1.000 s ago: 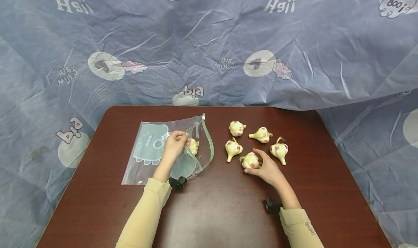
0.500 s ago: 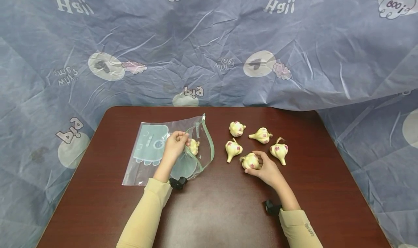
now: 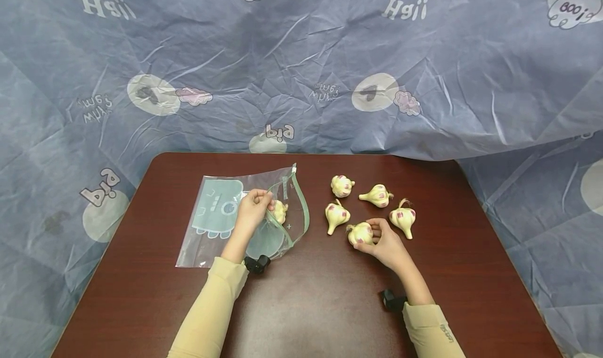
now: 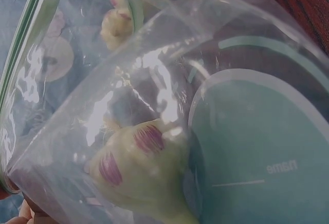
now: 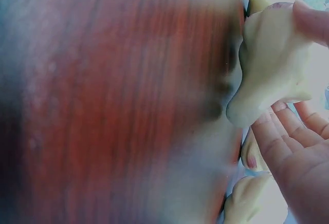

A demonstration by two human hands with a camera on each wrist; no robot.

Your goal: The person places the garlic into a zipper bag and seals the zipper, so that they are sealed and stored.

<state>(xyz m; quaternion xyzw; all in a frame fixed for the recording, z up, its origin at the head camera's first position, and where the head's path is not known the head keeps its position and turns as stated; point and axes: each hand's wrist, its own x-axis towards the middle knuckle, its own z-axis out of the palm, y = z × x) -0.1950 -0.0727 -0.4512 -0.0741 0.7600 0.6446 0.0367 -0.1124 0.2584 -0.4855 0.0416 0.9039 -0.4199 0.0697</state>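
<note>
A clear zip bag (image 3: 188, 245) with pale green printing lies on the left of the table, its green-edged mouth facing right. My left hand (image 3: 252, 209) pinches the near lip of that mouth between thumb and fingers, holding it apart. Inside rests one garlic bulb (image 3: 280, 211), seen through the plastic; the left wrist view shows its purple patches close up. Right of the bag, my right hand (image 3: 388, 245) grips another garlic bulb (image 3: 360, 234), thumb on one side and fingers on the other. In the right wrist view this bulb (image 5: 272, 59) sits between thumb and fingers.
Several more garlic bulbs lie near the right hand: one at the back (image 3: 342, 186), a bulb on its side (image 3: 377, 195), one nearer the bag (image 3: 336, 216) and a bulb at right (image 3: 402, 219). A printed blue cloth (image 3: 301, 75) hangs behind the brown table (image 3: 301, 305).
The right hand's fingers have drawn in around the garlic bulb, which has shifted very slightly left. The left hand and the bag stay the same.
</note>
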